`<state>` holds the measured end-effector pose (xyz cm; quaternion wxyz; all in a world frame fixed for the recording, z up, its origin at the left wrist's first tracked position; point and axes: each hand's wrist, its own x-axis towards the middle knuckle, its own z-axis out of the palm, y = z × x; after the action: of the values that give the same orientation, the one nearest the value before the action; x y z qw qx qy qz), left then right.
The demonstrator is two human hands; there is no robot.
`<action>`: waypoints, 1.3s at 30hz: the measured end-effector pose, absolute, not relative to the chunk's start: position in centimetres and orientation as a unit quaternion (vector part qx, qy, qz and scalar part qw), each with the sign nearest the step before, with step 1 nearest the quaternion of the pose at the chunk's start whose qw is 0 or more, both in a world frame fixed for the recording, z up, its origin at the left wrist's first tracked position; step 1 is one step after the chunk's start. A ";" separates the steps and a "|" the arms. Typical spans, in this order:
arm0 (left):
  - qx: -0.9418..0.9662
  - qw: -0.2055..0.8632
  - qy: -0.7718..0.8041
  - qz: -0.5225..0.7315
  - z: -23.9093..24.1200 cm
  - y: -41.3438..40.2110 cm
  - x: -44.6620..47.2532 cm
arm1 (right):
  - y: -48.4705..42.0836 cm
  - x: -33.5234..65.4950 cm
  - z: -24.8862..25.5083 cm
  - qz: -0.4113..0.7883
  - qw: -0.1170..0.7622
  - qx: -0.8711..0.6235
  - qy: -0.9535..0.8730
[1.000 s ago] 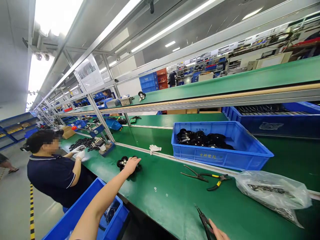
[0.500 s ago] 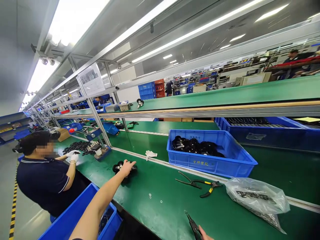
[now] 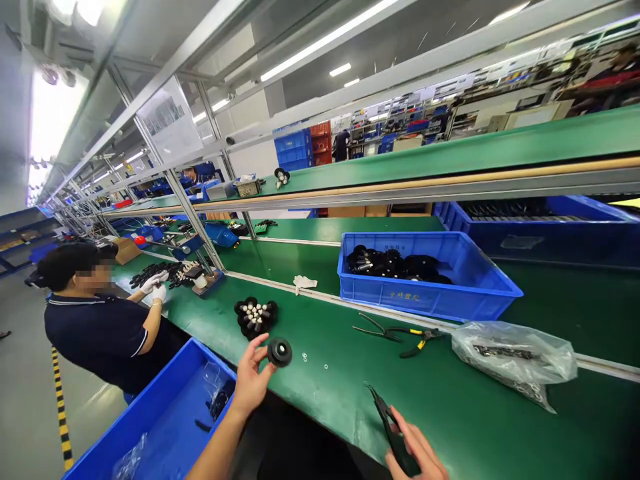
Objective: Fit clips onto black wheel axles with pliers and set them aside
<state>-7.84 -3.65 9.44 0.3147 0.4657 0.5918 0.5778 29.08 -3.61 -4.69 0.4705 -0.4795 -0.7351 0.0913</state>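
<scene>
Between its fingertips and thumb, my left hand (image 3: 253, 379) pinches a round black disc-shaped part (image 3: 279, 352) with a pale centre, held above the bench's near edge. My right hand (image 3: 420, 445) is wrapped round the dark handles of a pair of slim-nosed pliers (image 3: 384, 408), whose thin bent tips point up and left over the green bench. Just beyond the left hand, a cluster of similar black parts (image 3: 256, 316) with light metal stems stands on the bench. A few tiny pale rings (image 3: 305, 358) lie to the right of the held part.
Two more pliers (image 3: 417, 341), one yellow-handled, lie before a blue bin (image 3: 430, 303) of black parts. Right of them rests a plastic bag (image 3: 515, 360) of small metal pieces. A white glove (image 3: 305, 283) lies behind. At left are another blue bin (image 3: 165, 427) and a co-worker (image 3: 105, 333).
My left hand has come back from the cluster toward me, carrying one black part away. My right hand and its pliers have risen further into view. The camera view has shifted slightly.
</scene>
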 end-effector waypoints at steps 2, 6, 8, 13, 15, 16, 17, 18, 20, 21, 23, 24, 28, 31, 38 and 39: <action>0.446 0.350 0.583 0.582 10.4 -7.4 -4.8 | -5.4 27.7 -0.9 0.098 0.466 -0.433 -0.765; 0.423 0.353 0.592 0.589 11.6 -11.3 -1.6 | -8.2 24.9 7.3 0.118 0.479 -0.364 -0.790; 0.413 0.336 0.604 0.592 11.7 -12.0 -1.0 | -8.8 24.1 10.1 0.104 0.483 -0.346 -0.798; 0.376 0.278 0.638 0.612 11.7 -12.6 -0.2 | -8.9 23.7 12.3 0.019 0.452 -0.342 -0.824; 0.368 0.267 0.640 0.620 11.8 -12.7 0.0 | -8.9 23.8 12.3 0.006 0.451 -0.337 -0.826; 0.364 0.264 0.640 0.623 11.9 -12.7 0.1 | -9.0 23.9 12.4 0.005 0.450 -0.335 -0.828; 0.362 0.262 0.641 0.624 12.0 -12.6 0.2 | -9.0 23.9 12.4 0.004 0.449 -0.331 -0.830; 0.361 0.261 0.641 0.626 12.1 -12.6 0.2 | -9.1 24.0 12.4 0.003 0.447 -0.328 -0.832; 0.361 0.257 0.638 0.630 12.2 -12.6 0.3 | -9.1 24.0 12.5 0.003 0.446 -0.322 -0.835; 0.361 0.254 0.636 0.633 12.3 -12.6 0.3 | -9.1 24.0 12.5 0.003 0.447 -0.320 -0.835; 0.360 0.245 0.631 0.642 12.3 -12.7 0.4 | -9.1 24.0 12.6 0.001 0.446 -0.322 -0.835; 0.360 0.236 0.630 0.647 12.2 -12.7 0.4 | -9.1 24.0 12.6 0.001 0.444 -0.324 -0.836; 0.373 0.192 0.624 0.659 11.5 -12.9 0.1 | -9.2 23.9 12.9 0.005 0.434 -0.326 -0.840; 0.402 0.162 0.611 0.663 11.0 -13.0 -0.3 | -9.5 24.0 13.2 0.015 0.422 -0.329 -0.845; 0.380 0.146 0.612 0.678 10.8 -12.9 -0.3 | -9.9 24.1 13.4 0.012 0.406 -0.325 -0.854; 0.380 0.147 0.609 0.681 10.8 -12.8 -0.3 | -9.9 24.1 13.5 0.011 0.408 -0.324 -0.854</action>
<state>-0.28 -12.83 10.84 0.1466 0.3801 0.6087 0.6808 24.09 -9.92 13.50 0.4080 -0.3239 -0.8535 0.0107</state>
